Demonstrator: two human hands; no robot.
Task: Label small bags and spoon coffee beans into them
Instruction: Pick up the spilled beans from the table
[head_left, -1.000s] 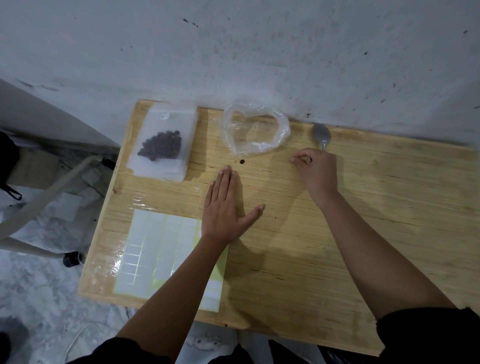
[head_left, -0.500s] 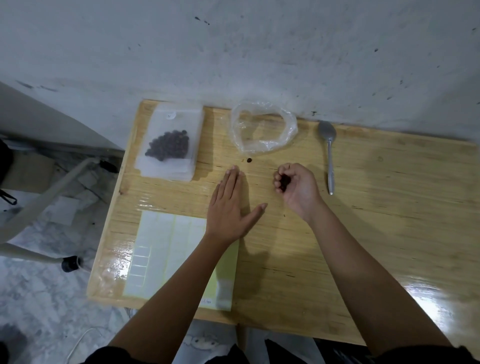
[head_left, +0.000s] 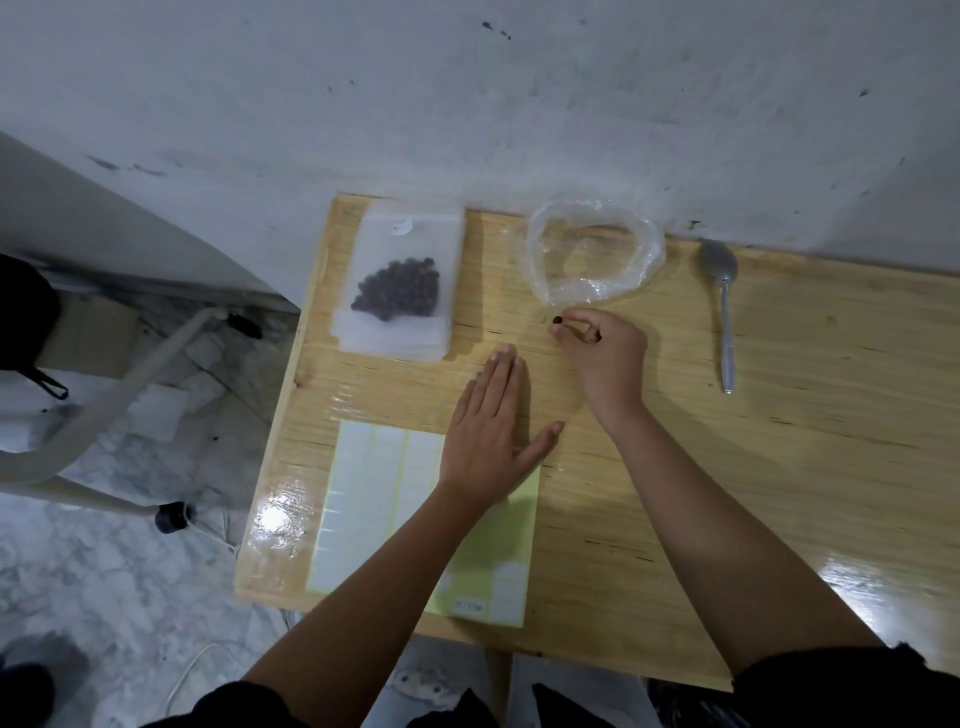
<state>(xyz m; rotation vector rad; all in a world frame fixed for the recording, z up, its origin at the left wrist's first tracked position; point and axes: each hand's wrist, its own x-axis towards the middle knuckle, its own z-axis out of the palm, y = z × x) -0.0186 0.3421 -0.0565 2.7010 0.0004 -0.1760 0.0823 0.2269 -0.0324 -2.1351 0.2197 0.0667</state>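
A heap of dark brown coffee beans (head_left: 397, 288) sits at the stack of small bags (head_left: 395, 345). The bags are frosted, nearly white, and lie flat at the far left corner of the wooden counter (head_left: 779, 467). I cannot tell if the beans lie on the stack or inside the top bag.

The right hand (head_left: 605, 345) has its grip closed on one coffee bean (head_left: 557, 319), pinched at the fingertips. The bean is just beside the near edge of a clear plastic bag (head_left: 647, 260), whose mouth is rolled open close to the wall.

The left hand (head_left: 491, 436) lies flat on the counter, fingers straight and together, thumb spread, so its grip is released. Its wrist lies over the far right corner of the label sheet (head_left: 363, 493), which has white labels on a pale yellow-green backing.

A grey spoon (head_left: 723, 312) lies to the right, bowl toward the wall, well apart from the right hand.

A dark spot shows between the curled fingers of the right hand; beans or shadow, I cannot say. The left forearm hides part of the sheet. The small print at its near edge is too small to read. The number of bags in the stack is hard to make out.
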